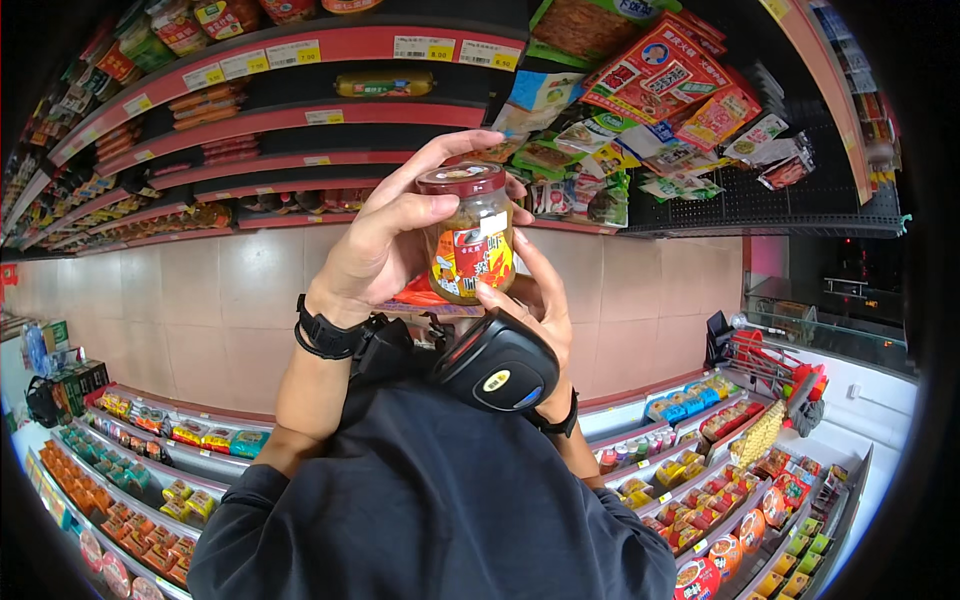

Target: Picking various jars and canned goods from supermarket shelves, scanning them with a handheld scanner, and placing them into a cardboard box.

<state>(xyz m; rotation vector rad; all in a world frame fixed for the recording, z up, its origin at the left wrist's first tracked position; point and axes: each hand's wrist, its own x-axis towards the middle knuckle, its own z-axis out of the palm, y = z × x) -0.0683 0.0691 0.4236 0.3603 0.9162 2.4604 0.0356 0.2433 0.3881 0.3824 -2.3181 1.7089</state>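
My left hand (382, 232) grips a glass jar (471, 255) from its left side, the thumb just under the dark red lid (461, 178) and other fingers behind. The jar stands upright, with a red and yellow printed label and a small blank-looking white sticker (493, 223) near its shoulder. My right hand (544, 300) is at the jar's lower right, thumb and forefinger reaching its side. Against the right palm sits a black handheld device (499, 364) with an oval yellow sticker; its grip is hidden. Red plastic (424, 291) shows partly behind the jar.
Ahead rise red-edged shelves (330, 49) with jars, sausages and price tags. Hanging packets (656, 71) crowd the black pegboard (795, 195) at right. A tiled floor (187, 292) runs across. Low shelves of packaged food (142, 480) flank me behind, with red baskets (757, 349) at far right.
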